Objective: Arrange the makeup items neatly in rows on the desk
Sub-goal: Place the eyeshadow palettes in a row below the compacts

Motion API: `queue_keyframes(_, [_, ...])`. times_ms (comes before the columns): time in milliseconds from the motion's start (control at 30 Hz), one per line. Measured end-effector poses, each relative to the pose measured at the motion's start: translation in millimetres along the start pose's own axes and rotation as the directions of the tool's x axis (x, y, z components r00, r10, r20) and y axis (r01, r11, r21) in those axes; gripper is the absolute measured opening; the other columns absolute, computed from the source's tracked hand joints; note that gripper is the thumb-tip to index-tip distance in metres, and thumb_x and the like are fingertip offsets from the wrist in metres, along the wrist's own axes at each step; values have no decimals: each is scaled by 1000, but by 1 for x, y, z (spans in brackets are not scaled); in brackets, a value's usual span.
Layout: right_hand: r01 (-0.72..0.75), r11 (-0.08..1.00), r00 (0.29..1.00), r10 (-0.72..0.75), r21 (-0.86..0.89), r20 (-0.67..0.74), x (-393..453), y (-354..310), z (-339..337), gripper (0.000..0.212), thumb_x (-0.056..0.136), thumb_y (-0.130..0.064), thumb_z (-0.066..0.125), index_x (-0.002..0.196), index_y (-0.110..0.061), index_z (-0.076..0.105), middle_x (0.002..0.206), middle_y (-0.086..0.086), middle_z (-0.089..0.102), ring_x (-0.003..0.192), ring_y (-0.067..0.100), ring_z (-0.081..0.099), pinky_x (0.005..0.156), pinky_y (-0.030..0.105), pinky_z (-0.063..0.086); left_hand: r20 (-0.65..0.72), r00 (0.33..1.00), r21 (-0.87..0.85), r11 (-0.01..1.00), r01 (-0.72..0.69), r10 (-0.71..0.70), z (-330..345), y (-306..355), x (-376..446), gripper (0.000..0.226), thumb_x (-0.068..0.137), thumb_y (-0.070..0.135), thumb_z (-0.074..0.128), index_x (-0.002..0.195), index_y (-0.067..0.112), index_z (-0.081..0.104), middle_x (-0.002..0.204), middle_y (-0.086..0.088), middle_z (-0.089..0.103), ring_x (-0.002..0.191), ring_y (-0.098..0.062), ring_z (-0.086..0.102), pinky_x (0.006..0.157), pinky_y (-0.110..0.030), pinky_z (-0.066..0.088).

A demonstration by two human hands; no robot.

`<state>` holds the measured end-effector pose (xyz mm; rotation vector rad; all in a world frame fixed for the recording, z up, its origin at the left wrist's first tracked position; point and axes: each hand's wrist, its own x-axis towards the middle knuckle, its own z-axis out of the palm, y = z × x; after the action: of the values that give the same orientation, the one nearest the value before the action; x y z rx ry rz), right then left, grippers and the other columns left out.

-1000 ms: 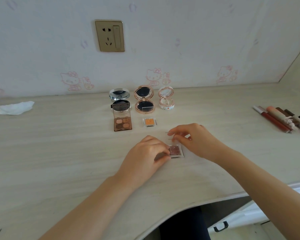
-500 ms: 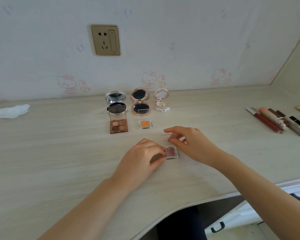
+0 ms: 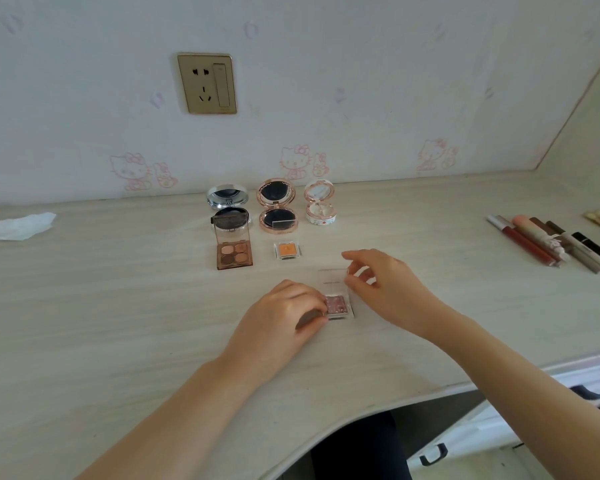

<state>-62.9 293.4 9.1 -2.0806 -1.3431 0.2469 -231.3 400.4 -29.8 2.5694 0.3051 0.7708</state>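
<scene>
Pale wood-grain desk [image 3: 84, 323] under cartoon-cat wallpaper is where you are working, near its front edge. Your left hand [image 3: 284, 317] pinches the left side of a small pink glitter eyeshadow pan [image 3: 338, 305], holding its base flat on the desk. Your right hand [image 3: 385, 285] has thumb and forefinger curled round the top right corner of its clear lid [image 3: 331, 280]. Over the last second that lid has swung up, from low over the pan to standing nearly upright, while the base has barely moved. That suggests the pan is about ready to join the others, which all sit open. Behind it, an orange single eyeshadow [image 3: 286, 250] and a brown four-pan palette [image 3: 234, 254] form a second row. Three round compacts [image 3: 277, 206] line the back row. A free spot lies right of the orange one. Lip products [image 3: 548, 242] lie well apart at the right, unsorted.
</scene>
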Motion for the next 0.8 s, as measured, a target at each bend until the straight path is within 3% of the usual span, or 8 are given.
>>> queue_keyframes(100, [17, 1000, 999, -16, 12, -50, -19, 0, 2, 44, 93, -21, 57, 136, -21, 46, 108, -9, 58, 91, 5, 57, 73, 11, 43, -5, 1000, 5, 1000, -12, 12, 0, 1, 0, 12, 86, 24, 69, 97, 20, 71, 102, 15, 66, 100, -7, 57, 81, -33, 52])
queue_keyframes(233, [81, 994, 996, -84, -67, -41, -37, 6, 11, 54, 89, -25, 63, 139, -17, 42, 114, -5, 61, 105, 12, 55, 90, 26, 46, -15, 1000, 14, 1000, -21, 22, 1, 1, 0, 12, 85, 23, 68, 96, 21, 72, 101, 14, 66, 97, -9, 57, 81, -30, 50])
queue_keyframes(400, [133, 985, 988, -140, -108, -60, -39, 9, 17, 59, 88, -27, 64, 141, -17, 40, 119, -6, 59, 112, 15, 47, 89, 18, 35, -20, 999, 23, 999, -35, 35, 4, -1, 1, 11, 84, 20, 68, 93, 17, 73, 100, 11, 67, 94, -9, 60, 81, -26, 48])
queue_keyframes(533, [156, 979, 985, -164, -129, -58, -32, 14, 17, 59, 89, -25, 64, 141, -15, 40, 120, -3, 59, 111, 19, 48, 92, 24, 38, -3, 1000, 27, 1000, -16, 16, 4, -4, 9, 13, 83, 21, 66, 93, 17, 73, 100, 9, 67, 94, -9, 61, 81, -25, 47])
queue_keyframes(700, [141, 983, 986, -151, -120, -77, -11, 26, 15, 56, 90, -24, 61, 141, -15, 39, 120, -3, 59, 113, 19, 47, 91, 22, 36, 23, 999, 136, 990, -40, 37, 10, -10, 33, 11, 85, 18, 67, 93, 14, 73, 98, 5, 67, 94, -15, 60, 81, -30, 49])
queue_keyframes(800, [127, 984, 989, -136, -127, -64, 5, 30, 12, 57, 91, -21, 60, 143, -12, 37, 123, 0, 57, 116, 23, 47, 96, 27, 37, -6, 998, 233, 971, -54, 57, 17, -15, 51, 21, 87, 24, 56, 86, 12, 73, 92, 5, 69, 87, -18, 62, 76, -33, 51])
